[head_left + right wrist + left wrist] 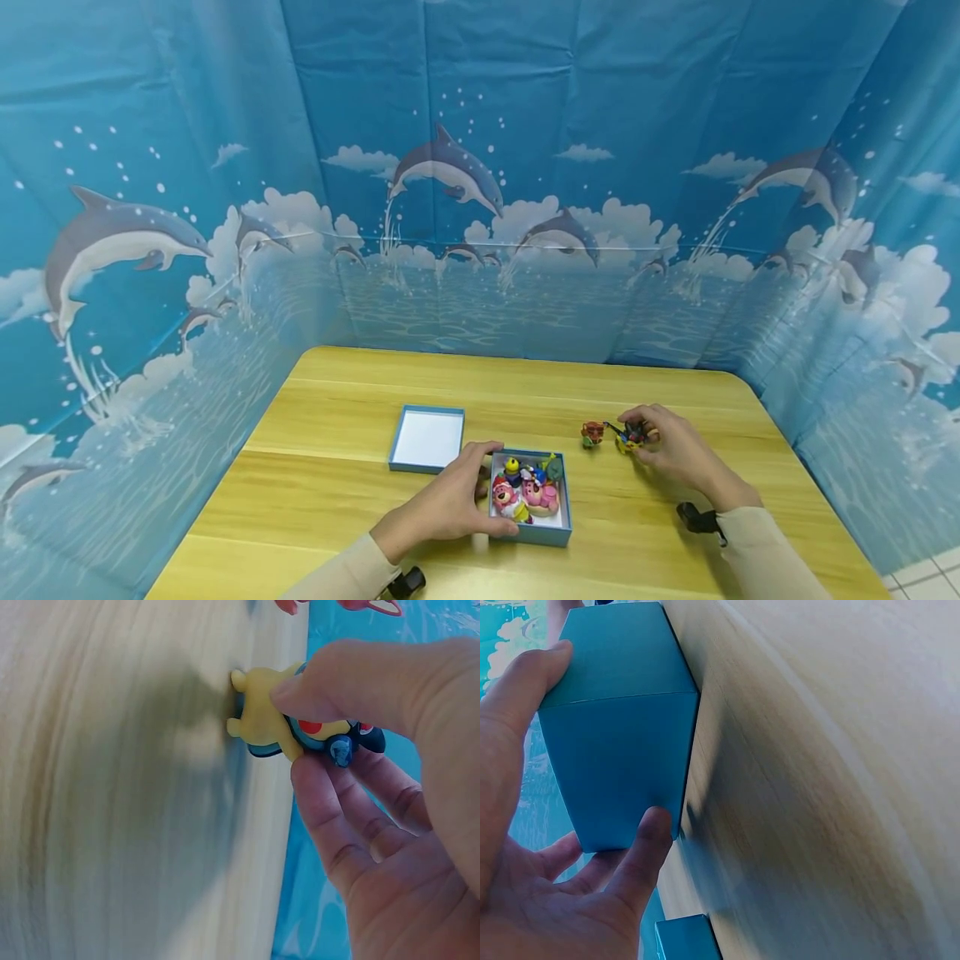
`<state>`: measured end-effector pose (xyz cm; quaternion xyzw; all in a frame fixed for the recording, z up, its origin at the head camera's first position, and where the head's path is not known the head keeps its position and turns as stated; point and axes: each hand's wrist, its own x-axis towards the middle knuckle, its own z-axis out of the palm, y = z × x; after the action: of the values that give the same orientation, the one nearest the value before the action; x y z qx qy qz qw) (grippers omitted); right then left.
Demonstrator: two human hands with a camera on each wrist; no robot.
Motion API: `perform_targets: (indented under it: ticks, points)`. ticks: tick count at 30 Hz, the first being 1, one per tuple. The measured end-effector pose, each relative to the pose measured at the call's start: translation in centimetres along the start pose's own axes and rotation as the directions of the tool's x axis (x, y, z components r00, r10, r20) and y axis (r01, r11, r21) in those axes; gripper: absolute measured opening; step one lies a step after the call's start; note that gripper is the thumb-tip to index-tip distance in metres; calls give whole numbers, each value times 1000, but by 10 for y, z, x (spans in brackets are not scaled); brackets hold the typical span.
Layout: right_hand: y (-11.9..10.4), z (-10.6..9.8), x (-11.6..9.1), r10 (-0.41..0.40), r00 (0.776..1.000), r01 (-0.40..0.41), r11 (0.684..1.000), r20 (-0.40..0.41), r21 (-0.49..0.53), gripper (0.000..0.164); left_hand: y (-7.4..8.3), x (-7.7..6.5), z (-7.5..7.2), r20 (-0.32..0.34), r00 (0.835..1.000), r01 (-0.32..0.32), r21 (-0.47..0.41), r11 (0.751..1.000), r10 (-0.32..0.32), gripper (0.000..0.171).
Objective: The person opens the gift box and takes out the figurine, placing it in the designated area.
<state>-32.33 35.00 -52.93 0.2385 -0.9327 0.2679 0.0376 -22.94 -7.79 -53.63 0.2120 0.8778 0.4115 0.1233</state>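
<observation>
My left hand [453, 500] grips a blue open-topped box [534, 536] from its left, the thumb on the near side and the fingers around the far side. Inside lie several small toy figures, among them pink bears [542, 493], a yellow-headed figure [512, 467] and a grey-green one. To the right, my right hand [678, 446] pinches a yellow and dark blue toy figure [261, 712] between thumb and fingers, its feet close to the tabletop. Just left of it stands a small red and green figure [592, 433].
A shallow blue lid [427, 439] with a white inside lies on the wooden table [315, 467], beyond and left of the box. Behind the table and along both sides hangs a blue dolphin-print curtain [465, 292].
</observation>
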Motion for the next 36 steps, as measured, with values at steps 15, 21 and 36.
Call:
perform_targets:
  ticks: [15, 21, 36]
  points:
    - [0, 2, -2, 31, 1000, -31, 999, -4, -16, 65, 0, 0, 0, 1, 1000, 2, 5, 1000, -2, 122]
    - [-3, 0, -5, 12, 1000, -12, 999, -9, -31, 77, 0, -1, -1, 0, 1000, 1, 5, 1000, -1, 123]
    - [-31, -14, -7, -210, 963, 185, 971, -167, -151, 71, -2, -1, 1, -3, 1000, -1, 4, 1000, 1, 122]
